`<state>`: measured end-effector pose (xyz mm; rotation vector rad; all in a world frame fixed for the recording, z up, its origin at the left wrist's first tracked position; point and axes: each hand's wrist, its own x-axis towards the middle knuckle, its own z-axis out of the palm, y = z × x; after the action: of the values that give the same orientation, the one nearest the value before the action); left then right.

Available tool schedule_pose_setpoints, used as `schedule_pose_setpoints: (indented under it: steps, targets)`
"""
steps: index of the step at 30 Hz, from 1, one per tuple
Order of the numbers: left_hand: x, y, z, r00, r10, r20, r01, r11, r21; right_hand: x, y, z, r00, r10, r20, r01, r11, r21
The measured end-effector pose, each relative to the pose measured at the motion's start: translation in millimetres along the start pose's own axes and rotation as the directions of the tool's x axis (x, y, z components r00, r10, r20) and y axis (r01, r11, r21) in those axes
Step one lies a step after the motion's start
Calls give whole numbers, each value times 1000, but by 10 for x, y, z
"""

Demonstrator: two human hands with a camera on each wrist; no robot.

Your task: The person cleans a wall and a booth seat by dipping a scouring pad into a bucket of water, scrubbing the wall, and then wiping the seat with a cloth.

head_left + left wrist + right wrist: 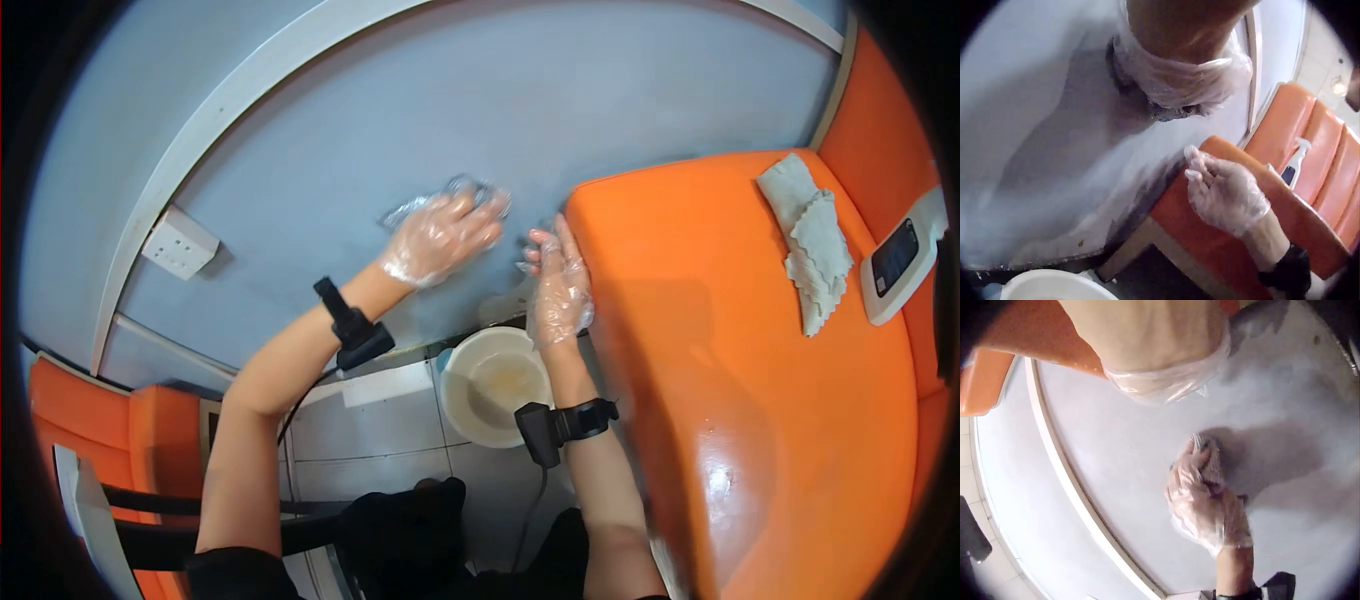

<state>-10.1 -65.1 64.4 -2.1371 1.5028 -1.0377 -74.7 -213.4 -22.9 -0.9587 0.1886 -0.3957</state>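
Note:
My left hand (440,240), in a clear plastic glove, presses a silvery, wiry scouring pad (1213,464) against the grey-blue wall panel (600,90). In the right wrist view its fingers curl over the pad, and a grainy edge shows under the glove in the left wrist view. My right hand (558,290), gloved the same way, is beside the front corner of the orange bench seat (680,230). Nothing shows in it, and its fingers are loosely bent in the left wrist view. Below the hands, a pale basin (450,400) with cloudy liquid stands on the floor.
A folded pale cloth (810,240) lies on the bench, near a white-and-black device (895,255) against the backrest. A white socket box (180,243) projects from the wall at left. Another orange seat (165,430) and a dark chair frame (160,505) stand lower left.

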Motion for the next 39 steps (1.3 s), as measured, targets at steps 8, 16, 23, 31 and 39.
schedule_pose_setpoints:
  steps: [8, 16, 23, 31, 39]
  targets:
    - [-575, -555, -680, 865, -463, -192, 433, 884, -176, -30, 6, -48, 996, 69, 49, -57, 976, -208]
    - [-75, -351, -154, 846, -292, -446, 359, 931, 72, -34, 389, -159, 965, 251, 71, -203, 893, -401]
    - [-783, 378, 653, 972, -233, -34, 221, 951, -219, -80, 579, -321, 945, 318, 71, -247, 843, -478]
    - [378, 25, -12, 912, -230, -338, 204, 973, -111, -126, 678, -456, 954, 299, 36, -229, 800, -554]
    - [-397, 673, 846, 998, -62, 13, 64, 984, -167, -87, 677, -634, 962, 273, 19, -225, 829, -513]
